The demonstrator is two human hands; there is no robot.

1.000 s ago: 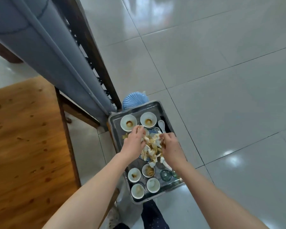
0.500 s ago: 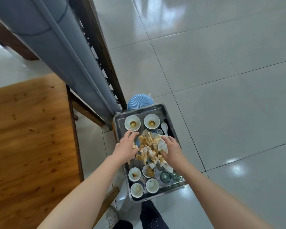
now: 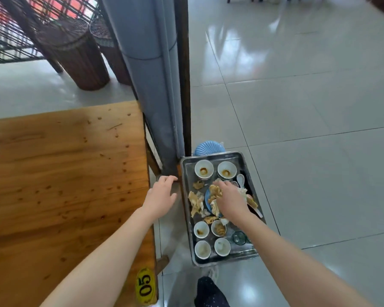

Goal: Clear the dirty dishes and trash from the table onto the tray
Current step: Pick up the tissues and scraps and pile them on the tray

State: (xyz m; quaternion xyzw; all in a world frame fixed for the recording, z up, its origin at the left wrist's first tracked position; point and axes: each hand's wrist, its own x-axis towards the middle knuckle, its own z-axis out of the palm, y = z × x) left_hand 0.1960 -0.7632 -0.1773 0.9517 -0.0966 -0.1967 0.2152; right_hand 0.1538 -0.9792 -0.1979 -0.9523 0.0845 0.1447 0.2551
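Steel tray (image 3: pixel 226 260) beside the desk (image 3: pixel 64 173) held the crumpled trash (image 3: pixel 196 201), my right hand (image 3: pixel 231 199) lay on it, fingers' grip unclear to me, my left hand (image 3: pixel 161 196) hung empty, fingers wide, and I feared a shove could spill scraps over the rim.

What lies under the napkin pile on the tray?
The edge of a blue plate shows under the napkins. The rest is hidden by them and the right hand.
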